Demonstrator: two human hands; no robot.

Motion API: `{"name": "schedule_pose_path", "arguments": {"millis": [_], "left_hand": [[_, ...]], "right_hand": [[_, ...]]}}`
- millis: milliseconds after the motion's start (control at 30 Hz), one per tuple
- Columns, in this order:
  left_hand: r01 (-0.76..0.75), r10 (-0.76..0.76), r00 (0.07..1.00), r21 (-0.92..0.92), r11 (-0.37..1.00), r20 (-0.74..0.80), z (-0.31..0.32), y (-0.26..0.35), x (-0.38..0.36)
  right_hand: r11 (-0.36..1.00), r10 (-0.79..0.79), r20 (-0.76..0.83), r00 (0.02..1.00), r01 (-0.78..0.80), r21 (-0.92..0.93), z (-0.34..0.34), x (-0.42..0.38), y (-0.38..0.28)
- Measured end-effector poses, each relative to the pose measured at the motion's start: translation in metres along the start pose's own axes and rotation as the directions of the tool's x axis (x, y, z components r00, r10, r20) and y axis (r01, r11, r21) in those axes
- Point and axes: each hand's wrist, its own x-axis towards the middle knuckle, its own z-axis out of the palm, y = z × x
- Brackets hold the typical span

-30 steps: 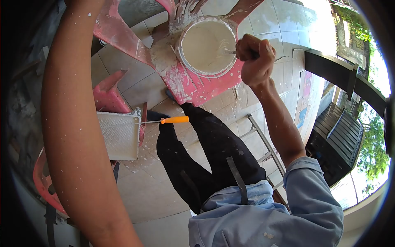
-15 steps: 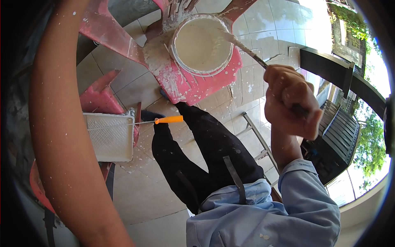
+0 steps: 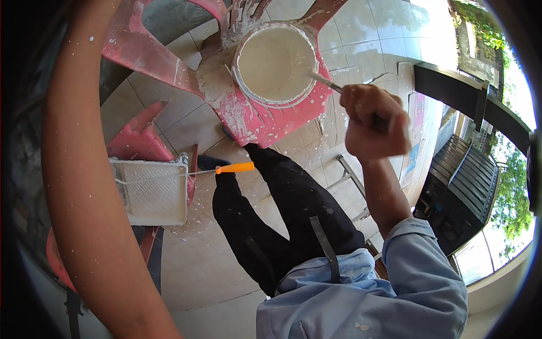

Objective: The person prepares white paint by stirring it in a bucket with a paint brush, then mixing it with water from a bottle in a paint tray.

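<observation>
My right hand [image 3: 377,121] is closed around the handle of a thin metal tool [image 3: 328,83]. The tool's far end reaches into a bucket [image 3: 240,76] of off-white paint or paste. Under the bucket is a pink plastic chair [image 3: 271,125], splattered with white. My left forearm [image 3: 84,169] crosses the left side, and its hand is out of view past the top edge. Right of that forearm lies a white paint tray [image 3: 155,195]. A roller frame with an orange handle [image 3: 237,168] rests across the tray, its roller end hidden.
Another pink plastic piece [image 3: 141,138] is behind the tray. A metal ladder [image 3: 353,181] is on the tiled floor [image 3: 197,260] beside my legs [image 3: 305,203]. Dark metal furniture [image 3: 460,186] and a dark beam [image 3: 451,85] are at the right.
My right hand has moved left, towards the bucket, and slightly up, and the tool's tip has shifted lower within the bucket. The view has moved slightly.
</observation>
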Motion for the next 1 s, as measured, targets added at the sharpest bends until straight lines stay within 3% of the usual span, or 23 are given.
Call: {"name": "schedule_pose_path", "arguments": {"millis": [100, 233, 300, 367, 433, 467, 533, 633, 700, 800, 833, 867, 933, 1000], "left_hand": [[-0.024, 0.023, 0.999, -0.019, 1.0, -0.033, 0.015, -0.004, -0.007], [-0.005, 0.007, 0.998, 0.03, 1.0, -0.059, 0.012, -0.001, -0.004], [0.002, -0.001, 0.999, 0.025, 1.0, -0.044, 0.011, -0.003, 0.001], [-0.068, 0.069, 0.996, -0.027, 0.997, 0.063, 0.006, -0.002, -0.006], [-0.135, 0.138, 0.985, -0.043, 0.99, 0.1, -0.007, -0.003, -0.006], [-0.136, 0.139, 0.986, -0.031, 0.99, 0.089, -0.007, -0.003, -0.005], [-0.055, 0.056, 0.998, 0.036, 0.998, -0.013, 0.007, -0.001, -0.003], [-0.076, 0.076, 0.997, 0.036, 0.996, -0.002, 0.008, -0.006, -0.006], [-0.05, 0.05, 0.999, 0.01, 0.999, 0.002, 0.013, -0.005, -0.007], [-0.05, 0.044, 0.979, -0.028, 0.998, -0.2, 0.03, -0.011, -0.005], [-0.04, 0.035, 0.979, -0.023, 0.999, -0.203, 0.028, -0.009, -0.004], [-0.03, 0.026, 0.978, -0.018, 0.999, -0.207, 0.026, -0.009, -0.003], [0.042, -0.041, 0.999, 0.027, 0.999, -0.023, 0.017, -0.004, 0.0], [-0.056, 0.058, 0.997, -0.045, 0.997, 0.054, 0.001, -0.002, -0.005]], "right_hand": [[0.98, -0.175, -0.016, 0.984, 0.176, 0.095, -0.007, 0.002, -0.03], [0.995, 0.089, 0.007, 0.996, -0.089, -0.037, 0.001, 0.004, 0.023], [1.0, -0.002, -0.021, 1.0, 0.002, -0.006, -0.002, -0.005, 0.0], [0.981, -0.18, -0.018, 0.984, 0.181, 0.076, -0.003, -0.002, -0.026], [0.953, -0.248, -0.046, 0.968, 0.252, 0.17, -0.006, 0.0, -0.03], [0.976, -0.214, 0.017, 0.977, 0.212, 0.057, -0.011, -0.001, -0.013], [0.998, 0.029, 0.035, 0.999, -0.027, -0.056, -0.013, -0.013, 0.035], [0.995, -0.098, 0.012, 0.995, 0.098, 0.004, -0.005, -0.003, -0.032], [0.975, -0.214, 0.028, 0.976, 0.212, 0.063, -0.008, -0.002, -0.037], [0.997, -0.066, 0.105, 0.992, 0.07, -0.03, -0.011, -0.006, 0.003], [0.997, -0.002, 0.16, 0.987, 0.014, -0.077, -0.007, 0.001, 0.011], [0.996, -0.051, 0.103, 0.993, 0.059, -0.07, -0.006, -0.003, 0.005], [0.989, -0.143, 0.115, 0.983, 0.146, -0.02, -0.012, -0.005, -0.026], [0.986, -0.168, 0.043, 0.985, 0.168, 0.011, -0.007, -0.007, -0.036]]}}
